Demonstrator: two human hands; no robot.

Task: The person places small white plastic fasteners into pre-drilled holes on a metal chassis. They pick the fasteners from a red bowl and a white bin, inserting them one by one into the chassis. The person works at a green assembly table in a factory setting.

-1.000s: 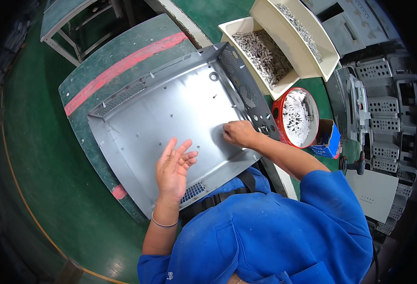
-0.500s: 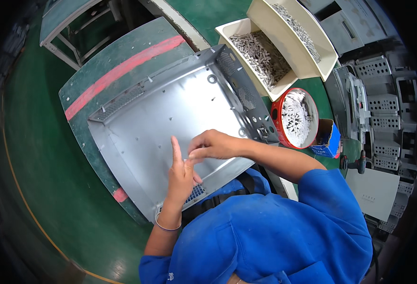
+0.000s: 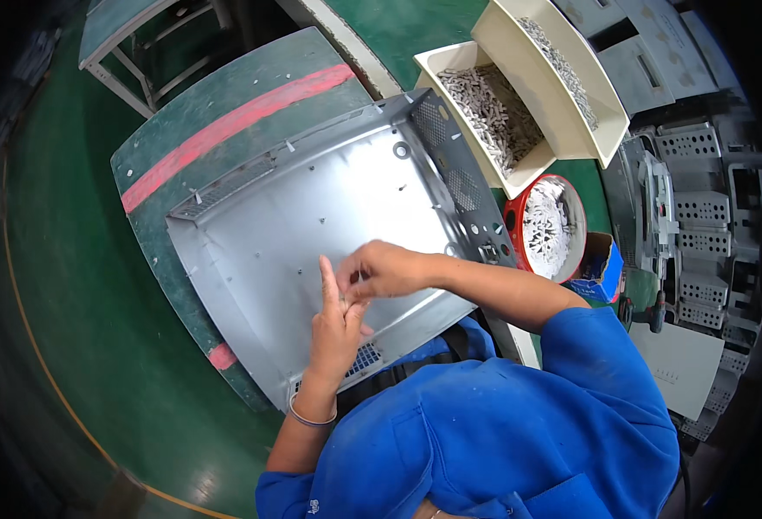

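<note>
A grey sheet-metal case (image 3: 268, 298), shallow and open on top, lies tilted across a green work board. Small white pins stick up along its walls, and little studs dot its floor. Over the case's near part, my two hands meet at the fingertips. My left hand (image 3: 338, 333) has its index finger stretched out, while the thumb and other fingers are bent together. Coming in from the right, my right hand (image 3: 390, 268) has curled fingers touching the left fingers. Whatever small thing is between them is too hidden to make out.
The green board (image 3: 217, 95) has a red stripe. Beyond the case's right wall stand two cream bins (image 3: 528, 82) of small pieces, a red round tub (image 3: 512, 221) of white bits and a blue carton (image 3: 608, 275). A power drill (image 3: 656, 313) and perforated metal parts (image 3: 699, 212) are farther right.
The right hand has shifted slightly left, closer over the left fingers, and its fingers have curled differently. The whole view has moved a little; the case stays in place on the board.
</note>
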